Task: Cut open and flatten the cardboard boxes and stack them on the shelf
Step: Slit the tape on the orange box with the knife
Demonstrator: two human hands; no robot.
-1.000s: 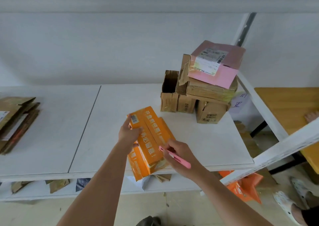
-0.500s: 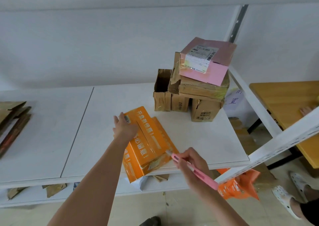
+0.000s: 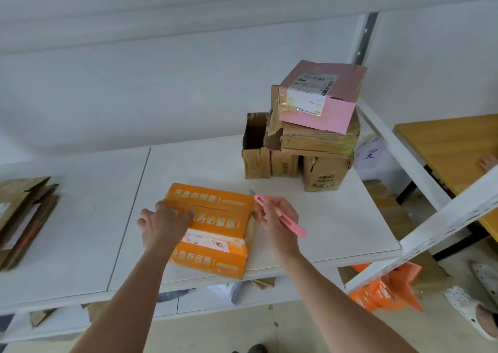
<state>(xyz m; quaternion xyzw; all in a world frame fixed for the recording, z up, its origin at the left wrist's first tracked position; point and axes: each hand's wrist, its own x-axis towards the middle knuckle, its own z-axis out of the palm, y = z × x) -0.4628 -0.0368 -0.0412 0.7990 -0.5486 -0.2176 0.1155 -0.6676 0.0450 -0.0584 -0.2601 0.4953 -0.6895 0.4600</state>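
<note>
Lower centre of frame: orange box lies on the white shelf. Left hand presses flat on it, fingers spread. Right hand grips pink box cutter at the box's right edge.

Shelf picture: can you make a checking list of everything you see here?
Surface: white shelf board, seam left of the orange box.
Job's things: flat orange printed cardboard box lying at the front edge; pile of brown cardboard boxes with a pink labelled box on top; flattened brown cardboard stack at left.
Clutter: cardboard scraps on the lower shelf; orange bag below right.
Hands: left hand presses on the orange box; right hand grips a pink utility knife.
Cables: nothing seen.
Surroundings: white wall, yellow wooden table, someone's slippered foot.
</note>
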